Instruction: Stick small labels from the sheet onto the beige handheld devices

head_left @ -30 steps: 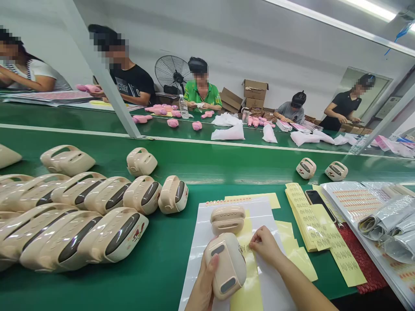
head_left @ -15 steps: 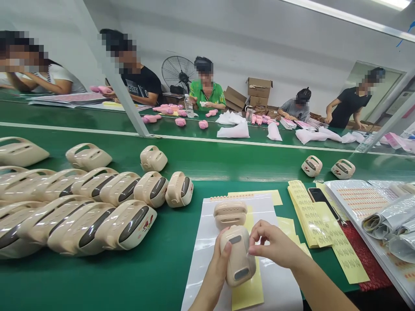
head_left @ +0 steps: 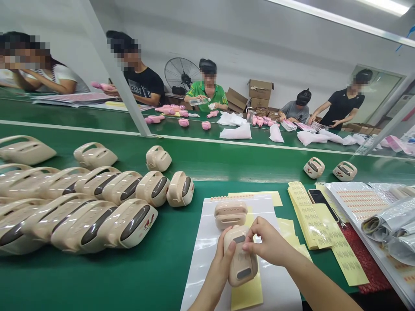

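Note:
My left hand (head_left: pixel 223 259) is wrapped round a cream plastic device (head_left: pixel 244 261) from its left side. The device's flat underside faces up, showing two grey oval pads and faint print between them. At its upper right edge, my right hand (head_left: pixel 264 242) has thumb and forefinger pinched together against the surface. Whatever lies between those fingertips is too small to make out. Just beyond, a second cream device with a handle (head_left: pixel 231 214) rests on a white sheet (head_left: pixel 207 242). A yellow sticker backing sheet (head_left: pixel 246 298) lies beneath the held device.
Rows of similar cream devices (head_left: pixel 129 224) fill the left of the green table (head_left: pixel 97 280). To the right are yellow label sheets (head_left: pixel 311 220), a phone (head_left: pixel 323 203) and plastic-covered sheets (head_left: pixel 359 203). Two devices (head_left: pixel 314 167) stand on the green strip behind. Co-workers sit opposite.
My right fingertips have moved left and inward over the device's underside, where faint print now shows. Across the table, the co-worker in green has picked up the clear bottle and tilts it.

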Available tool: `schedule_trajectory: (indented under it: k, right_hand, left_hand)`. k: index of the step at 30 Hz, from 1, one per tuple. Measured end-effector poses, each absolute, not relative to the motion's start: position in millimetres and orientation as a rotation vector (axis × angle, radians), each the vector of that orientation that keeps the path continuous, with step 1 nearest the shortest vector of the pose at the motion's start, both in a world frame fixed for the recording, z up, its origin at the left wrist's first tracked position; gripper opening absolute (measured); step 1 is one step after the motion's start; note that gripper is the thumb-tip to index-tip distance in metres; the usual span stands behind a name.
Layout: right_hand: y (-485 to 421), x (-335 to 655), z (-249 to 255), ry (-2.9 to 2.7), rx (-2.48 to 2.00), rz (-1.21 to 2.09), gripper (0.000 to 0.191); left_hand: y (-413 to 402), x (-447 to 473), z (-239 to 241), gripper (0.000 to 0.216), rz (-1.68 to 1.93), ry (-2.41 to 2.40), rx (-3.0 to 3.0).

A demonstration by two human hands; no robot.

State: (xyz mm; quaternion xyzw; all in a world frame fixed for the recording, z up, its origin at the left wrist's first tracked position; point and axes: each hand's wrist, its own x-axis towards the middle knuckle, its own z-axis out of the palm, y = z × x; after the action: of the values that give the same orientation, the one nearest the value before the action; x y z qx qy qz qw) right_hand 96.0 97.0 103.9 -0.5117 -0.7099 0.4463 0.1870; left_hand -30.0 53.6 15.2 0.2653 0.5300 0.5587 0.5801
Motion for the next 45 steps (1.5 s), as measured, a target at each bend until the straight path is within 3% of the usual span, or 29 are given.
schedule_trajectory:
  k: [5, 9, 11, 14, 16, 18, 20, 22, 25, 27, 29, 35, 41, 45]
  right_hand:
    - [89.1, 94.4, 97.9, -1.997, -1.379, 1.055, 0.013]
    - [86.6, 102.6, 79.9, -1.785, -1.220, 1.082, 0.008]
    - [82.0, 104.5, 65.8, -1.653, -1.221, 1.212, 0.029]
    - [68.4, 101.3, 43.7, -1.635, -1.089, 1.542, 0.088]
    - [59.1, 97.3, 31.4, -1.759, -0.948, 1.599, 0.107]
    - [53.6, 92.8, 21.5, -1.963, -0.901, 1.370, 0.116]
    - [52.5, 85.6, 13.5, -2.177, -0.869, 0.992, 0.112]
    - [54.0, 73.6, 9.3, -2.317, -0.746, 0.727, 0.092]
    - [57.2, 48.8, 15.9, -2.455, -0.417, 0.539, 0.058]
    - [60.6, 34.0, 28.1, -2.527, -0.235, 0.344, 0.047]
    - [66.0, 25.2, 40.4, -2.567, -0.147, 0.197, 0.047]
    - [83.9, 33.0, 35.7, -2.407, -0.399, 0.249, 0.078]
    - [101.1, 78.5, -17.9, -2.275, -0.622, 0.364, 0.076]
    - [111.9, 114.0, -63.0, -2.020, -0.935, 0.404, 0.071]
  left_hand:
    - [50.8, -30.0, 21.9, 0.079, 1.272, 1.226, 0.592]
    - [46.9, -33.8, 32.0, 0.068, 1.290, 1.227, 0.577]
    - [43.1, -35.5, 35.9, 0.062, 1.337, 1.147, 0.523]
    - [33.2, -37.5, 37.8, 0.064, 1.345, 1.033, 0.464]
    - [24.0, -41.2, 37.8, 0.078, 1.360, 1.022, 0.532]
    - [14.3, -50.2, 39.7, 0.095, 1.391, 0.965, 0.623]
    - [6.1, -65.8, 45.9, 0.100, 1.400, 0.860, 0.682]
    - [1.0, -85.7, 55.9, 0.093, 1.362, 0.822, 0.692]
    - [-0.8, -113.4, 71.3, 0.063, 1.312, 1.039, 0.706]
    - [1.0, -127.2, 76.3, 0.046, 1.354, 1.277, 0.746]
    - [5.6, -138.7, 74.9, 0.047, 1.470, 1.501, 0.806]
    - [45.4, -169.0, 40.1, 0.038, 1.779, 2.030, 0.934]
    - [74.7, -179.0, 9.9, 0.030, 1.945, 2.221, 1.109]
    - [81.5, -194.0, 31.2, 0.044, 1.894, 2.356, 1.303]
